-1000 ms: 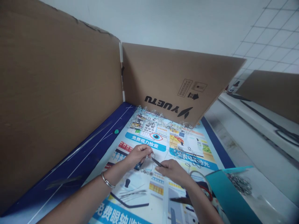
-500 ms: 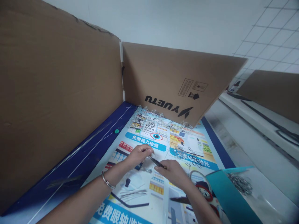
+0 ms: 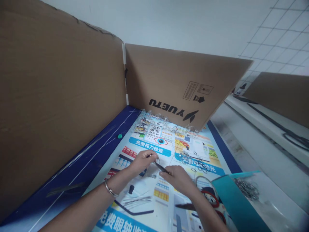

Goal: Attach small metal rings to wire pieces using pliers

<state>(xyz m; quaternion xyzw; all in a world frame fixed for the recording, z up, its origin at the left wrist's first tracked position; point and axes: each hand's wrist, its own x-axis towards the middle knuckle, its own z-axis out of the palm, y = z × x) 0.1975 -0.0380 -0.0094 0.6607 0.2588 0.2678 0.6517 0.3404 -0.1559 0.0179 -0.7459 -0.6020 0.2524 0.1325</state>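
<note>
My left hand (image 3: 145, 160), with a silver bangle (image 3: 111, 189) on its wrist, is closed in a pinch on a small thin wire loop (image 3: 158, 160). My right hand (image 3: 175, 176) is wrapped around dark, narrow-nosed pliers (image 3: 161, 167). Their tip meets the loop at the left fingertips; the exact contact is too small to make out. Below the hands, a few small shiny metal pieces (image 3: 152, 176) lie on the printed sheet (image 3: 166, 206). Loose straight wires (image 3: 137, 200) rest nearer to me, left of centre.
Shiny wire pieces (image 3: 164, 126) lie along the back, with another cluster (image 3: 184, 158) right of centre. A teal-sided box (image 3: 238, 199) at right holds metal rings (image 3: 246, 188). A dark blade (image 3: 184, 206) sits by my right forearm. Cardboard panels (image 3: 183, 77) stand behind and left.
Both hands stay in nearly the same place, still on the loop and the pliers. The view has shifted very slightly.
</note>
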